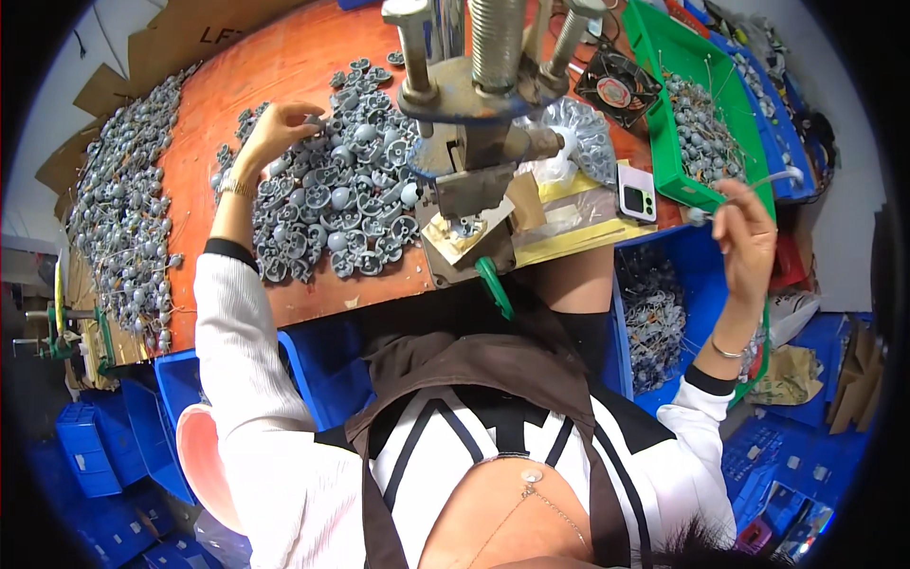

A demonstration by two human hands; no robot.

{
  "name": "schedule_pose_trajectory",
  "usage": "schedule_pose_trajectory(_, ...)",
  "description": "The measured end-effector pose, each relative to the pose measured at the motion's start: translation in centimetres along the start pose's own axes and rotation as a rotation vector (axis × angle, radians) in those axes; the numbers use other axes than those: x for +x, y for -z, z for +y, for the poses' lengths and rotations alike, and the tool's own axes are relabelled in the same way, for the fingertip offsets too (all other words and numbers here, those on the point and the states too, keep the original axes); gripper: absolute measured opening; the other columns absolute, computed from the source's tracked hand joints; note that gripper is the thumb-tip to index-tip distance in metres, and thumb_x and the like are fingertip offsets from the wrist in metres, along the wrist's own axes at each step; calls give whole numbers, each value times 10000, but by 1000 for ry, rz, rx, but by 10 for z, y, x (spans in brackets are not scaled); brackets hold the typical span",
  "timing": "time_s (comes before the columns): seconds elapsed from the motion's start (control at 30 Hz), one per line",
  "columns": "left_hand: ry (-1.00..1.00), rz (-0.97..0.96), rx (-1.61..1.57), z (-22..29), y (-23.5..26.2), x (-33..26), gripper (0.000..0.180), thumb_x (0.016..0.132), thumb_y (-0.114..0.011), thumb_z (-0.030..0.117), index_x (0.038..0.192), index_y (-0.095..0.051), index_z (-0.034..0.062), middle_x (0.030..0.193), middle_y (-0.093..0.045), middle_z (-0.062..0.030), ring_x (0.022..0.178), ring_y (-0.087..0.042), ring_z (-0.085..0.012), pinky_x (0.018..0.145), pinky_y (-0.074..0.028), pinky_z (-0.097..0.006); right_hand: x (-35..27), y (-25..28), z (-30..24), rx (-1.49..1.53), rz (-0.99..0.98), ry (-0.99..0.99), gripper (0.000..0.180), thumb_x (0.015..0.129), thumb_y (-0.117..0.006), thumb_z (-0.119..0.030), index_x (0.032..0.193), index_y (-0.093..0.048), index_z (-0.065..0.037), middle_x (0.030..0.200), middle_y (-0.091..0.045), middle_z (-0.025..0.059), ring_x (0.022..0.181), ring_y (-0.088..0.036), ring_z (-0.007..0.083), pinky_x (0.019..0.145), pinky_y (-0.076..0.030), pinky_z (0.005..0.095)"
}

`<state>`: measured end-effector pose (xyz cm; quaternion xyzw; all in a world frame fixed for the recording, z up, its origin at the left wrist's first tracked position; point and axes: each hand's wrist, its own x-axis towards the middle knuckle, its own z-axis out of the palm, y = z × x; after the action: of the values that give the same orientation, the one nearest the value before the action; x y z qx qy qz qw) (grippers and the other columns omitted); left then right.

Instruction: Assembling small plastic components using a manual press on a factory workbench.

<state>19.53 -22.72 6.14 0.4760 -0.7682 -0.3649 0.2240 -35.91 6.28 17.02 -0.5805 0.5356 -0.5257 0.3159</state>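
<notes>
My left hand (277, 133) reaches over a heap of grey plastic half-round shells (341, 194), its fingers curled in a pinch at a grey shell (318, 124) on the heap's upper left. At the right, my raised right hand (746, 232) is closed beside the green bin's near corner. A small grey part (700, 216) shows at its fingertips, and a pale wire (779, 177) sticks out past the fingers. Between my hands stands a hand press (474, 180) with a pale fixture block (464, 234) under its ram and a green handle (495, 287) at the front.
Wired grey parts (118, 209) cover the table's left side. The green bin (678, 180) holds more wired parts. A phone (636, 194), a black fan (618, 83) and a plastic bag of parts (588, 137) lie right of the press. Blue crates (327, 375) stand below the table edge.
</notes>
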Motion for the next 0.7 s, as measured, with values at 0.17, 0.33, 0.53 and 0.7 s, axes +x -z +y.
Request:
schedule_pose_trajectory(0.17,-88,448,-435,45,-50,-70,223,844,-580,-34,1062,-628,-29,1029,-665,-116,994,-629,-178,860,-502,-260,-23,-63,8,-170,-262,-60,73,864,-605,-48,810,-619,-1,761,-539,10,576,-479,57,501,-347,179)
schedule_pose_trajectory(0.33,99,329,-1368,112,-142,-137,444,903,-535,15,1326,-405,-28,1184,-570,-191,1093,-589,-275,937,-509,-341,-43,-126,21,227,-473,-304,108,918,-535,-74,971,-592,1,726,-625,47,619,-586,77,516,-420,186)
schedule_pose_trajectory(0.53,114,351,-1424,136,-210,-160,354,856,-613,-19,1207,-565,3,1152,-609,-112,1090,-589,-208,846,-492,-269,-53,-189,20,306,-527,-421,181,897,-600,-99,748,-623,1,634,-585,0,531,-507,42,486,-382,198)
schedule_pose_trajectory(0.7,-32,403,-1321,142,-213,-160,400,790,-647,-92,1175,-589,3,1117,-624,-108,866,-584,-109,769,-480,-227,-58,-202,33,147,-365,-57,258,874,-620,-100,646,-560,4,570,-499,-34,515,-390,22,462,-301,222)
